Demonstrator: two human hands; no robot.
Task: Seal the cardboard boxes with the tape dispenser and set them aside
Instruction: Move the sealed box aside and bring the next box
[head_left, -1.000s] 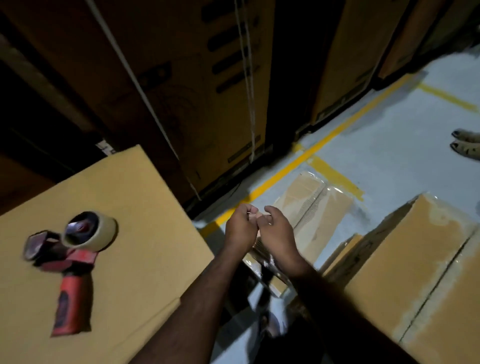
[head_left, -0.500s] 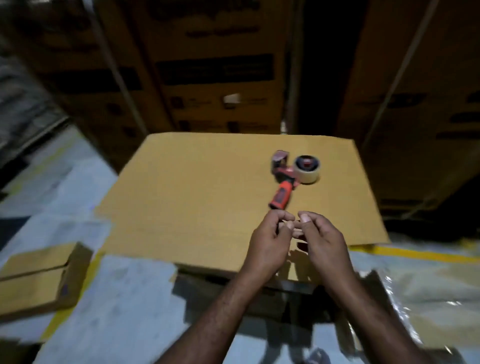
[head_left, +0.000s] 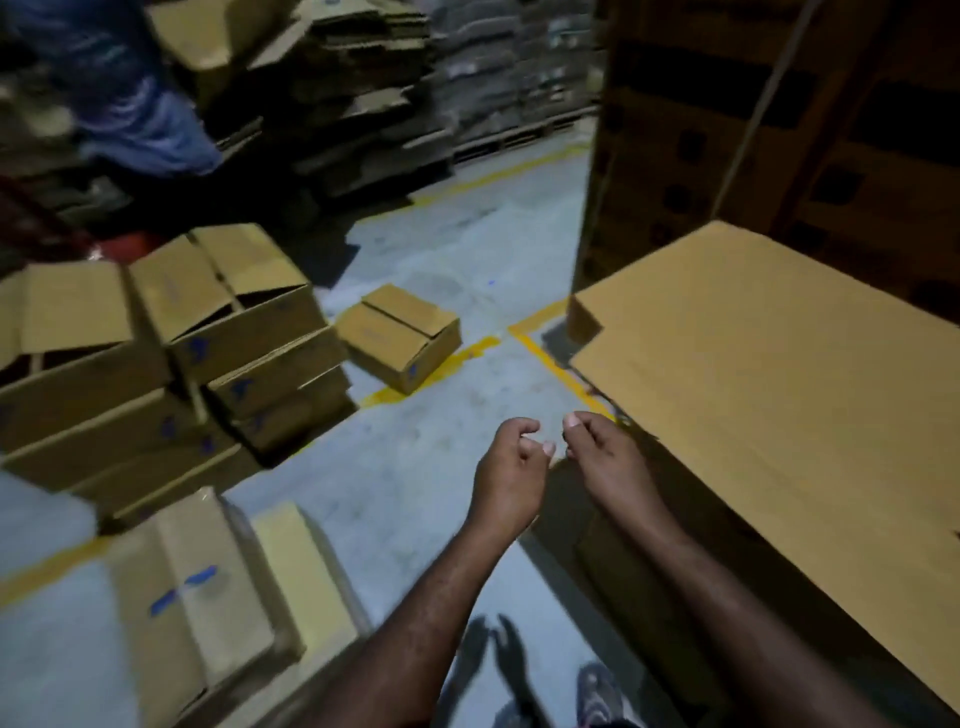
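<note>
My left hand (head_left: 511, 467) and my right hand (head_left: 605, 457) hover side by side over the grey floor, a small gap between them. Both have their fingers curled in, and I see nothing in either. A large flat cardboard sheet (head_left: 779, 374) lies just right of my right hand. A small closed cardboard box (head_left: 400, 338) sits on the floor ahead. At the lower left lies a box with shiny tape (head_left: 197, 587) on top. The tape dispenser is out of view.
A stack of boxes with raised flaps (head_left: 171, 332) stands at the left. Piles of flattened cardboard (head_left: 353, 93) fill the back. Tall printed cartons (head_left: 779, 104) rise at the right. A person in blue (head_left: 140, 104) is at the top left. My sandalled foot (head_left: 597, 691) is below.
My view has swung left, away from the dispenser on the cardboard sheet, toward the floor boxes. My hands, fingertips together before, have drawn slightly apart.
</note>
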